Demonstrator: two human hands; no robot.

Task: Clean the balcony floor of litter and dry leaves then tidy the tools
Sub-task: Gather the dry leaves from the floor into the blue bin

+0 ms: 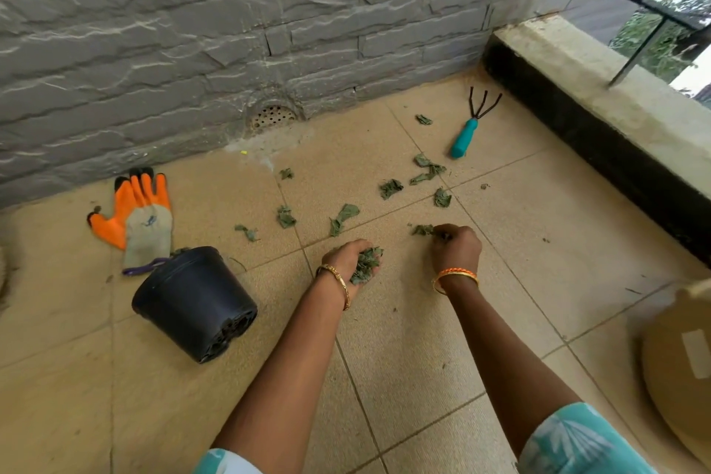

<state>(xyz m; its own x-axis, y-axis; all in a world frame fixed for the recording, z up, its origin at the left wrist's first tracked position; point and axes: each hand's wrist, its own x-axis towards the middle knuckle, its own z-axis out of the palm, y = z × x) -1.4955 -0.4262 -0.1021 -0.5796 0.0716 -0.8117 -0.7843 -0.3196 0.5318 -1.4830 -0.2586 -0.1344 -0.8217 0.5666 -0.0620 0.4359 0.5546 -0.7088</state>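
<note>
Left hand [348, 262] cupped palm-up, holding gathered leaves [367, 264] as a bin; right hand [456, 248] pinches a leaf [422, 230] off the floor [404, 339]. More leaves at 12 o'clock; rake [467, 133] at 1, pot [194, 304] w/ glove [142, 217] at 9.

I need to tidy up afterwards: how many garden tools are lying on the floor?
1: a teal-handled hand rake near the kerb, far right. An orange glove and tipped black pot lie left; others may sit out of view.
</note>
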